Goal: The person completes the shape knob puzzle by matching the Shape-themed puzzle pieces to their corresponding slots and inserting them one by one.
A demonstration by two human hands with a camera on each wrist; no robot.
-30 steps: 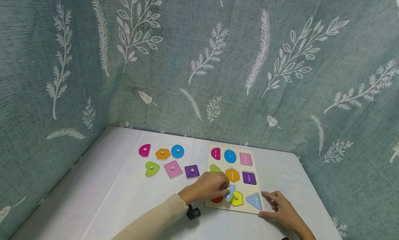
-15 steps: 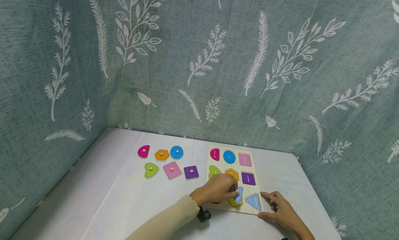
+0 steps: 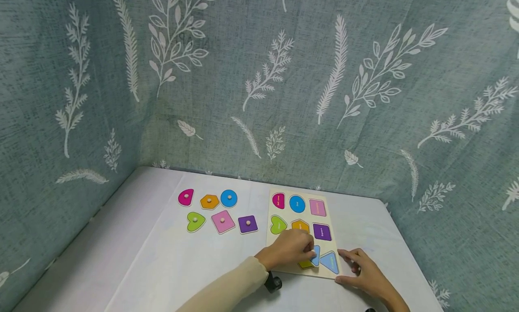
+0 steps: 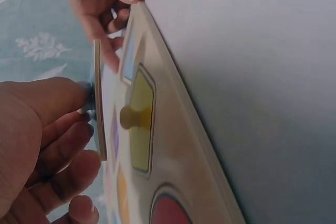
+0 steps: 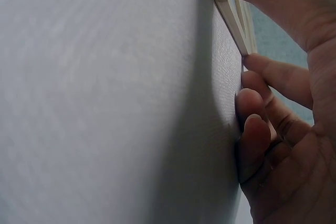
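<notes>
Left grip (image 3: 289,248) pinches the light-blue wooden triangle piece (image 3: 316,259), apparently by its knob, above and apart from the cream wooden board (image 4: 170,124). Step in hand, as judged: seating the triangle. Its likely match, the light-blue triangular recess (image 3: 330,262), lies just right of the grip; the next move calls for aligning corners and lowering flat. Right grip (image 3: 362,273) touches the board's edge with thumb and forefinger, seemingly steadying it. Caution: the yellow pentagon piece (image 4: 140,148), close by the left grip, has a protruding knob. Left of the grip, six knobbed pieces lie on the white desk (image 3: 162,267): magenta half-round (image 3: 185,198), orange hexagon (image 3: 207,204), blue circle (image 3: 228,201), green heart (image 3: 194,224), pink four-sided (image 3: 225,225), purple square (image 3: 244,227).
</notes>
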